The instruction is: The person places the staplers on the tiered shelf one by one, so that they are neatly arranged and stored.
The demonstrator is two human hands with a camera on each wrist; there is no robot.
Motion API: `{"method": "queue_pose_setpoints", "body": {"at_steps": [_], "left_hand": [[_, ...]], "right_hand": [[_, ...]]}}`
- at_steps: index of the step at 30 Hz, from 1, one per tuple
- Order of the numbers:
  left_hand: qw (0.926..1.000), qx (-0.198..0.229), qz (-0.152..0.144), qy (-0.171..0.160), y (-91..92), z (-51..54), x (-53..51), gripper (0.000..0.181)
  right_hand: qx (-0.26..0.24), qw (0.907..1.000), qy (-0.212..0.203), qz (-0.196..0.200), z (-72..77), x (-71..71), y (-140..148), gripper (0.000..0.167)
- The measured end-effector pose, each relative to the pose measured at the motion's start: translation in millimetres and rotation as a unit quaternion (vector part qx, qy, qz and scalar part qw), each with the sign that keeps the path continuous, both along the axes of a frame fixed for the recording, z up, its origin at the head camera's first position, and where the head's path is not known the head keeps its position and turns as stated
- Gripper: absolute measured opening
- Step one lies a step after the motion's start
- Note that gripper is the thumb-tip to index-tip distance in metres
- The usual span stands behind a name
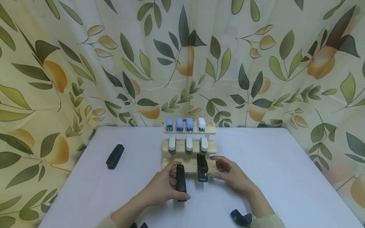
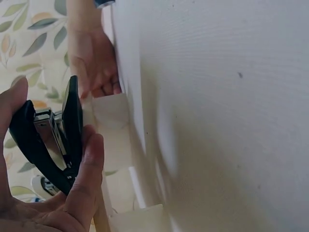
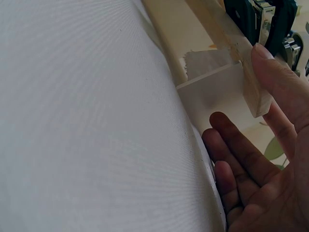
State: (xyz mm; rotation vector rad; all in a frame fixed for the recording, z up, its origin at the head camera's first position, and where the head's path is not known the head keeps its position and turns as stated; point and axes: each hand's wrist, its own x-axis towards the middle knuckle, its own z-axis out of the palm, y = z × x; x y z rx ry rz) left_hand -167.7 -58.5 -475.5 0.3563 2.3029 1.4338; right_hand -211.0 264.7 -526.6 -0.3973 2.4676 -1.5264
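Note:
My left hand point(image 1: 159, 186) holds a black stapler point(image 1: 181, 182) upright-on in front of a tiered wooden rack point(image 1: 191, 164). In the left wrist view, thumb and fingers grip this stapler point(image 2: 72, 125) at both sides, its arm and base spread apart. On the right part of the lowest tier, a second black stapler point(image 1: 202, 169) juts over the front edge. My right hand point(image 1: 235, 177) is at that tier's right end. The right wrist view has its thumb on the wooden board point(image 3: 258, 92) and a finger behind it, the other fingers loosely bent below.
A third black stapler point(image 1: 115, 156) lies on the white table point(image 1: 137, 145) to the left. Small white staplers point(image 1: 189, 144) stand on the middle tier; blue ones point(image 1: 179, 123) and a white one line the top tier. A dark object point(image 1: 240, 218) lies near the right forearm. A patterned curtain point(image 1: 182, 88) hangs behind.

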Motion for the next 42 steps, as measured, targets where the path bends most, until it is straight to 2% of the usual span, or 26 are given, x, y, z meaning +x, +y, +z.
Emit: {"method": "queue_pose_setpoints", "body": {"at_steps": [12, 19, 25, 37, 42], "left_hand": [[0.9999, 0.006, 0.000, 0.014, 14.1, 6.1, -7.7, 0.118], [0.9999, -0.004, 0.012, -0.002, 19.1, 9.2, -5.5, 0.117], [0.9997, -0.001, 0.018, -0.017, 23.0, 9.1, -4.5, 0.114], [0.9998, -0.002, 0.016, -0.008, 25.1, 7.1, -6.4, 0.110], [0.9997, 0.001, 0.026, -0.003, 25.3, 5.6, -7.1, 0.109]], "right_hand": [[0.006, 0.9998, 0.020, -0.006, 4.6, -3.3, 3, 0.063], [0.000, 0.9999, 0.014, -0.004, 4.8, -4.1, 3, 0.064], [0.003, 1.0000, 0.006, -0.006, 3.5, -2.0, 3, 0.063], [-0.001, 1.0000, -0.004, -0.005, 1.5, -0.3, 1, 0.063], [-0.001, 1.0000, -0.009, -0.003, 1.2, -0.4, 0, 0.063]]}}
